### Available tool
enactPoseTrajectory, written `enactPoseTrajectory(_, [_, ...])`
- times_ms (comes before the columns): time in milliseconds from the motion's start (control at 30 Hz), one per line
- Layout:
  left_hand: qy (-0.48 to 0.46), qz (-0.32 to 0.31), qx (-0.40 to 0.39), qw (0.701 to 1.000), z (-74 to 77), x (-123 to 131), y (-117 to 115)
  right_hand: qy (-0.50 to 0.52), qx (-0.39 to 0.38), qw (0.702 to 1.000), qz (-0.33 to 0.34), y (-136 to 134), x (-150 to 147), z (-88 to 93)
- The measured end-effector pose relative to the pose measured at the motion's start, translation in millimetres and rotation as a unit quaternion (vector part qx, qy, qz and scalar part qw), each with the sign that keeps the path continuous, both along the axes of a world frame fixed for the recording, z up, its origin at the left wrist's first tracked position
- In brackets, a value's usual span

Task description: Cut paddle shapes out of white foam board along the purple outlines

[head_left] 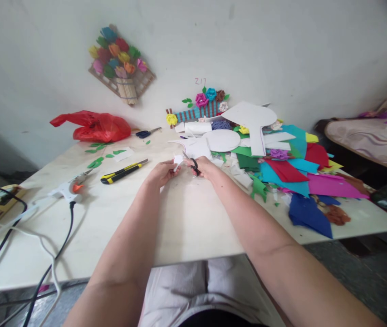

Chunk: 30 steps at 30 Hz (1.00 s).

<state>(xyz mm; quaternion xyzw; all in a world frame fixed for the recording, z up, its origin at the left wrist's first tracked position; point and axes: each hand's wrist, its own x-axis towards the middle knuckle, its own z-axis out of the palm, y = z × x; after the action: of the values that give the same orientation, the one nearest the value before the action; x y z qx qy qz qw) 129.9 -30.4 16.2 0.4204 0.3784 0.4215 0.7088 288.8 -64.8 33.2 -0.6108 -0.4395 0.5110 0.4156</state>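
Over the middle of the table, my left hand (163, 172) is closed on a small white paper piece (178, 160). Beside it on the right, my right hand (204, 167) grips black-handled scissors (195, 166). The scissor blades point toward the white piece, close to my left fingertips; whether they touch it is too small to tell. Just behind both hands lies a white cut sheet (195, 147), with a white oval (222, 140) to its right.
A yellow-black cutter (124, 171), a glue gun (67, 190) with cables, green leaf shapes (95, 162), dark scissors (148, 132) and a red plastic bag (103, 127) are on the left. Coloured sheets (288, 175) pile up on the right. Flower decorations (202, 100) stand against the wall.
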Motion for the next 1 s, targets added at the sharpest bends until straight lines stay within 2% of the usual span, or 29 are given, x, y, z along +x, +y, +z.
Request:
enactPoseTrajectory(100, [0.001,0.024,0.002,1.0,0.7,2.3,-0.8,0.024,-0.027,0.998,0.046,1.2,9.9,0.7])
enactPoseTrajectory(267, [-0.022,0.108,0.01,0.994,-0.6,6.4,1.3,0.027,-0.079,0.982,0.167,0.2,23.4,7.2])
enactPoseTrajectory(367, [-0.022,0.104,0.016,0.994,-2.8,6.8,3.2,0.008,-0.082,0.975,0.206,-0.5,23.4,9.1])
enactPoseTrajectory(567, [-0.004,0.077,0.018,0.997,-8.4,8.1,6.4,-0.006,-0.064,0.976,0.207,1.0,14.0,5.9])
enactPoseTrajectory(700, [0.003,0.073,0.017,0.997,-6.0,7.7,4.9,-0.006,-0.041,0.979,0.2,0.5,7.7,4.0])
enactPoseTrajectory(1000, [0.013,0.083,-0.005,0.996,-1.9,2.3,6.7,-0.029,0.016,0.992,0.123,-8.9,-6.6,6.6])
